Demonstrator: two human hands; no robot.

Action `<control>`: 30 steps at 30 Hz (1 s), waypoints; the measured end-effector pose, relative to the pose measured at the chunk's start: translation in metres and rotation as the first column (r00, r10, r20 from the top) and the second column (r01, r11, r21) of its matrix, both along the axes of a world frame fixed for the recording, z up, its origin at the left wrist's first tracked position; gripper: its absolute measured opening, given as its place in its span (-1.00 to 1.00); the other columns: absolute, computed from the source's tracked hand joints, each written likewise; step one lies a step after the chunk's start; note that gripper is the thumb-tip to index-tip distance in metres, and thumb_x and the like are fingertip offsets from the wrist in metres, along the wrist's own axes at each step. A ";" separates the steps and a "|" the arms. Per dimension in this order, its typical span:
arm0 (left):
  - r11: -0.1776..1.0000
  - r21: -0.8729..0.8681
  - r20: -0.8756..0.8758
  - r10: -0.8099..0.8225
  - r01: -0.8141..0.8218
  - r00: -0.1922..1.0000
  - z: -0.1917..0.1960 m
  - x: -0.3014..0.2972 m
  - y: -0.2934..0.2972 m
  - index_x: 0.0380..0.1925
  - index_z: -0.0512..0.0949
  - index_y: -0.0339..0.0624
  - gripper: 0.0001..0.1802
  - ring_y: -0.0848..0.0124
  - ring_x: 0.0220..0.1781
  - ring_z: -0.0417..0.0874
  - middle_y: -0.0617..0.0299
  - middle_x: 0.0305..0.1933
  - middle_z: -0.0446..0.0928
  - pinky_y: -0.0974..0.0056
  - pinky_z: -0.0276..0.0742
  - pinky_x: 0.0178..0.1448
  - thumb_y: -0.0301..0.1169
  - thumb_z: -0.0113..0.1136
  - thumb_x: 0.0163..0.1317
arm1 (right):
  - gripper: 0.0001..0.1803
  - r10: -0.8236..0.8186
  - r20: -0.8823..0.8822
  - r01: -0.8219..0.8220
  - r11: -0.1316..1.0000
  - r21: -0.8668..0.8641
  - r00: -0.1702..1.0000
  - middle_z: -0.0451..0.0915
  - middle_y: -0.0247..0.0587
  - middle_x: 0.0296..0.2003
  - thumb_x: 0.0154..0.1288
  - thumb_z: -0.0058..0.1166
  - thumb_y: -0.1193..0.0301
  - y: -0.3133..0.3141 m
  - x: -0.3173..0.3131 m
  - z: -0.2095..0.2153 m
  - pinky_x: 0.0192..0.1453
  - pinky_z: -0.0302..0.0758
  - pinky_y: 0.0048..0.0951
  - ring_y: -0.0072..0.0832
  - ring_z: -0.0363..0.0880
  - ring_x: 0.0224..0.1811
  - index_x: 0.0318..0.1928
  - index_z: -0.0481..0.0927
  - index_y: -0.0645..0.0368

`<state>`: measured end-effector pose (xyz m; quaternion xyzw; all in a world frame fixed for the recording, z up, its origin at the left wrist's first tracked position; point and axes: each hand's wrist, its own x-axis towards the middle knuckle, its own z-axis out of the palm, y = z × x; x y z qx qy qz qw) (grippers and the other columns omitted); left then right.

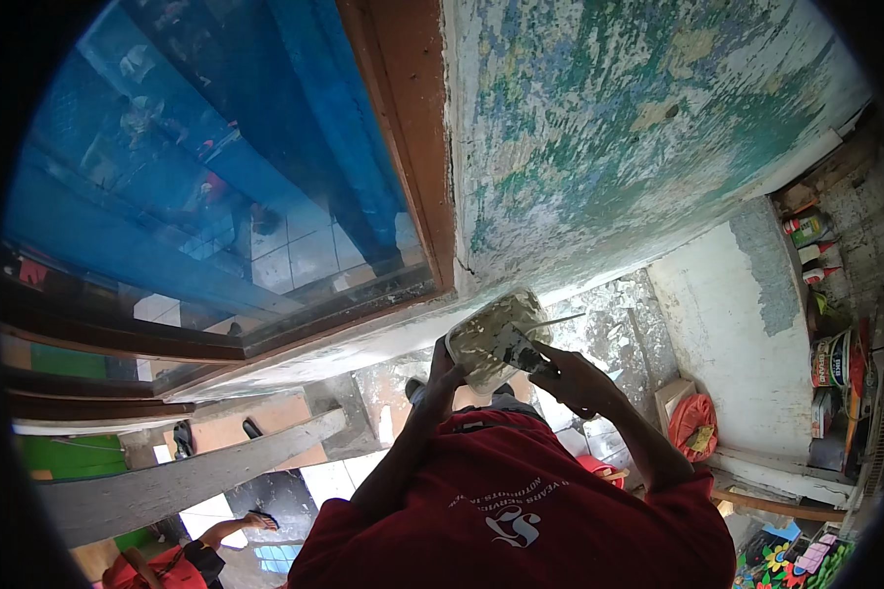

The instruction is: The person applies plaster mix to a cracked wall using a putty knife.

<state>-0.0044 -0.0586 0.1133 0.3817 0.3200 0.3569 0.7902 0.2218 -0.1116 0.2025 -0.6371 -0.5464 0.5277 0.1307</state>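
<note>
A pale, shallow tub (473,346) with grey-white paste smeared inside is in front of my body, beside the foot of the wall. My left hand (444,373) is closed on its left rim. My right hand (572,381) grips a putty knife (517,351), its smeared blade lying over the right part of the tub. A thin, pale straight piece (563,319) sticks out past the tub's right side; I cannot tell what it belongs to. Ahead rises a wall (599,128) with patchy white, green and blue paint. The putty knife's handle is mostly hidden in my fingers.
A brown-framed window (413,147) with blue reflections is at left. Shelves with cans (833,361) stand at right, near a red bag (692,427). A grey ledge (206,471) crosses the lower left, with sandals (183,439) beyond it. Another person's hand (260,520) shows below.
</note>
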 end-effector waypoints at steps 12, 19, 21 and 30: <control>0.997 0.054 0.021 0.050 -0.051 0.999 -0.024 -0.005 0.001 0.29 0.05 -0.32 -0.03 0.22 0.24 0.40 -0.04 0.22 0.29 0.15 0.50 0.15 -0.03 0.28 0.00 | -0.27 0.020 -0.064 -0.024 0.998 -0.063 0.998 0.56 -0.19 -0.52 0.23 0.06 0.21 0.008 -0.003 -0.020 -0.43 0.49 -0.43 -0.53 0.50 -0.59 0.38 0.15 0.06; 0.999 0.046 0.003 0.014 -0.015 1.000 -0.019 -0.009 0.005 0.30 0.03 -0.28 -0.02 0.19 0.30 0.31 -0.05 0.26 0.24 0.12 0.36 0.27 -0.05 0.29 -0.02 | -0.28 -0.014 -0.064 0.010 0.998 -0.064 0.998 0.56 -0.19 -0.52 0.22 0.07 0.23 0.010 -0.009 -0.022 -0.43 0.49 -0.42 -0.53 0.50 -0.58 0.36 0.18 0.11; 1.000 0.013 0.000 0.010 -0.010 1.000 -0.021 -0.010 0.004 0.31 0.02 -0.23 0.01 0.19 0.35 0.27 -0.03 0.29 0.22 0.10 0.28 0.35 -0.05 0.32 -0.05 | -0.30 0.003 -0.069 -0.005 0.999 -0.032 0.998 0.56 -0.19 -0.51 0.22 0.08 0.23 0.010 -0.009 -0.027 -0.43 0.49 -0.41 -0.52 0.49 -0.58 0.34 0.21 0.16; 1.000 0.008 -0.021 0.005 -0.005 1.000 -0.033 -0.014 0.004 0.32 0.03 -0.23 -0.07 0.19 0.36 0.25 -0.03 0.31 0.20 0.10 0.24 0.36 -0.10 0.26 0.04 | -0.32 -0.004 -0.103 -0.001 0.999 -0.046 0.995 0.53 -0.23 -0.51 0.21 0.08 0.23 0.012 -0.013 -0.029 -0.42 0.47 -0.46 -0.54 0.47 -0.56 0.33 0.25 0.15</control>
